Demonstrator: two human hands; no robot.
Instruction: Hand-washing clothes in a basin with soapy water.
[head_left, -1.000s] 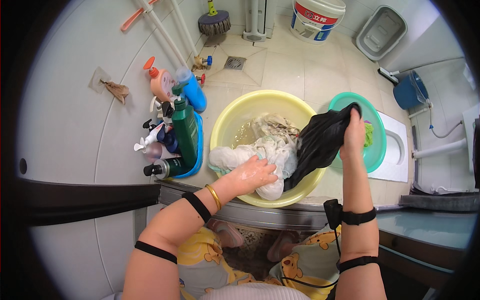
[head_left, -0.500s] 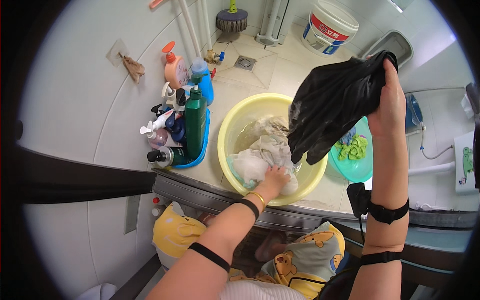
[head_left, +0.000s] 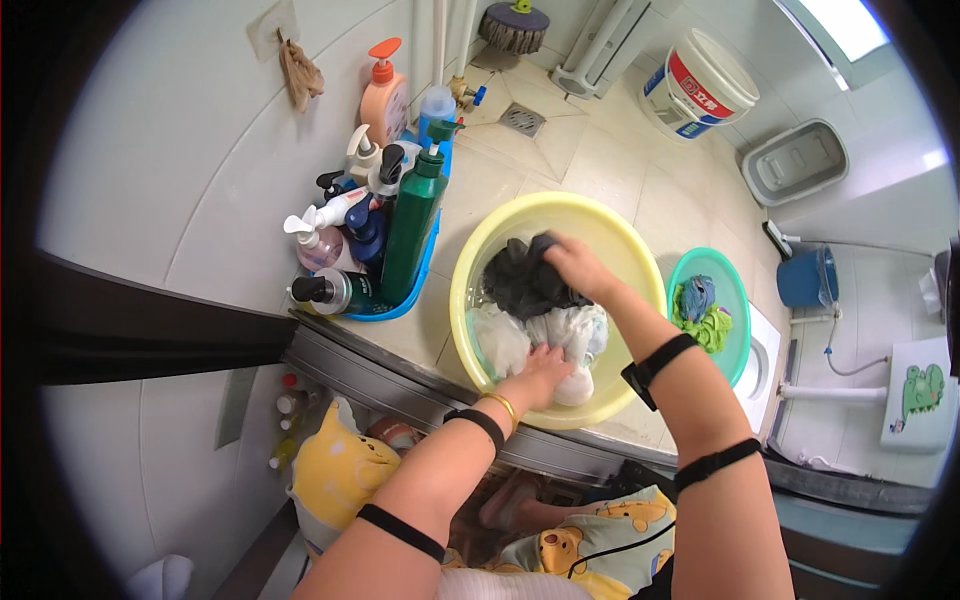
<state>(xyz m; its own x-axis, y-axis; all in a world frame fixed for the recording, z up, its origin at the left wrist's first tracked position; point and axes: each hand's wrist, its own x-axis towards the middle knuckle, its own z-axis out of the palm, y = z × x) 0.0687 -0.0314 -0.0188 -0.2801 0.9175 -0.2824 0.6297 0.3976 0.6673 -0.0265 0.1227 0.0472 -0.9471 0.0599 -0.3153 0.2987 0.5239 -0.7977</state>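
A round yellow basin (head_left: 640, 245) stands on the tiled floor with wet laundry and some water in it. My right hand (head_left: 580, 268) is over its far middle, fingers closed on a bunched black cloth (head_left: 525, 280) that looks like a garment. Nearer to me lies a heap of white cloth (head_left: 565, 325), touching the black one. On its near side rests my left hand (head_left: 540, 378), fingers apart and lying against the white fabric. The fingertips of the right hand are partly hidden in the black folds.
Left of the basin, a blue tray (head_left: 405, 308) holds several pump bottles, including a tall green one (head_left: 412, 230). To the right is a green basin (head_left: 742, 310) with coloured cloths. A white bucket (head_left: 700, 85), grey tub (head_left: 797, 165) and floor drain (head_left: 522, 119) are farther off.
My right hand has come down and left, bringing the black cloth from the air into the yellow basin onto the laundry. My left hand stays on the white cloth. The view has shifted.
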